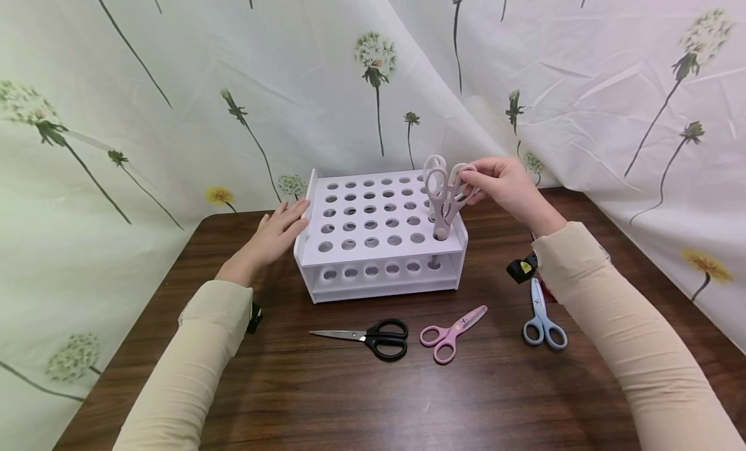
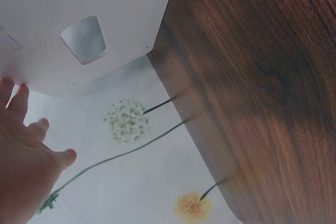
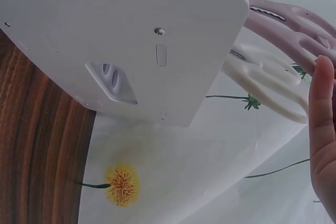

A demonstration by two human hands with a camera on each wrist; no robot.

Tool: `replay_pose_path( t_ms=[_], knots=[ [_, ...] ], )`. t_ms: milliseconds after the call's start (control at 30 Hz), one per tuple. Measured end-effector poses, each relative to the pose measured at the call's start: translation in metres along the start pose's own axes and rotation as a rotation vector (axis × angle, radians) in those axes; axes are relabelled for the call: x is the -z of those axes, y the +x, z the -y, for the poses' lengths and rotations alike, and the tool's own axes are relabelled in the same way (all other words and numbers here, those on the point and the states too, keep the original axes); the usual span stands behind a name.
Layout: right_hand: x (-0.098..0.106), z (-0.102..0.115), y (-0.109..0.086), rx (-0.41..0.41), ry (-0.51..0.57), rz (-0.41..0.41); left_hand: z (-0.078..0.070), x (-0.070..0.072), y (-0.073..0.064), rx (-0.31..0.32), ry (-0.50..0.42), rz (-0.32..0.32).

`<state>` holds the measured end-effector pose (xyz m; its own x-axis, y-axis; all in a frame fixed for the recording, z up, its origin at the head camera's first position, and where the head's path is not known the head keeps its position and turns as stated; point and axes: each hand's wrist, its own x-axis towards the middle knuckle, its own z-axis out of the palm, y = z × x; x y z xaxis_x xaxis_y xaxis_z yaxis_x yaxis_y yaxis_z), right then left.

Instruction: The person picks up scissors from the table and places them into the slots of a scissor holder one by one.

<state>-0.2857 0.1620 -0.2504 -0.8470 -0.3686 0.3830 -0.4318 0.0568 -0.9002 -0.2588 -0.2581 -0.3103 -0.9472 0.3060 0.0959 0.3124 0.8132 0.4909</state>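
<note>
A white rack (image 1: pixel 381 251) with rows of round holes stands on the table. In the head view my right hand (image 1: pixel 508 186) pinches one handle loop of the light mauve scissors (image 1: pixel 441 225), whose blades go down through a front right hole. The handles are spread apart. White scissors (image 1: pixel 434 161) stand in the rack just behind; the right wrist view shows their handles (image 3: pixel 268 85) past the side panel. My left hand (image 1: pixel 274 231) lies with extended fingers against the rack's left side panel (image 2: pixel 42 35).
Black-handled scissors (image 1: pixel 387 339) and pink scissors (image 1: pixel 447 337) lie in front of the rack. Light blue scissors (image 1: pixel 542 321) lie to the right, beside a red object partly hidden by my right sleeve (image 1: pixel 618 315). A flower-print cloth (image 1: pixel 326 81) hangs behind the table.
</note>
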Motion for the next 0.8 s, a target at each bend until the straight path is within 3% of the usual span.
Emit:
replay_pose_path(
  t_ms=[433,800],
  knots=[
    [0.000,-0.003,0.004,-0.071,0.015,-0.006,-0.001,0.001,0.000,0.006,-0.011,0.004],
    [0.008,-0.009,0.001,-0.080,0.166,0.044,0.001,0.000,0.001,0.001,-0.005,0.003]
  ],
)
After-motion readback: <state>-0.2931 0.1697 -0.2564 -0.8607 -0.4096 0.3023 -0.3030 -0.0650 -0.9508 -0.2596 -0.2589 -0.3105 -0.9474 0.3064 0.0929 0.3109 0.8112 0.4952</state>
